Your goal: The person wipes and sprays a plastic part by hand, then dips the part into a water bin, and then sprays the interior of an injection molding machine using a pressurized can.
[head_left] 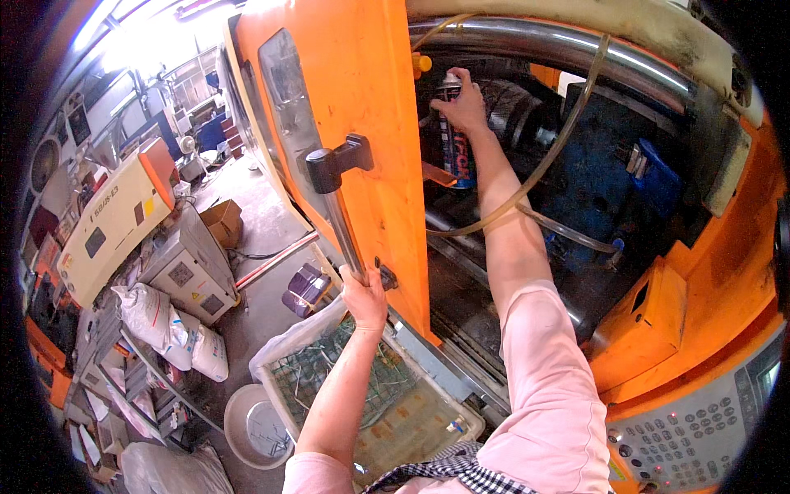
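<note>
My left hand [364, 298] is wrapped round the lower end of a metal bar handle [344, 230] on the orange sliding door [370, 99] of a machine. Through the opening reaches my right arm, and my right hand [465, 105] grips the top of a spray can [454, 156]. The can stands upright, dark with blue and red markings, its lower part beside an orange tab [439, 174]. A dark, greasy machine interior with a blue metal block [609, 165] lies around it. A clear hose [568, 132] loops across my right forearm.
Below the door sits a white tub [271, 350] with greenish strands and murky contents. A round basin [247, 424] stands beside it. A control panel [683, 436] is at lower right. White sacks [169, 325], a grey cabinet [185, 263] and a cardboard box [222, 222] fill the left.
</note>
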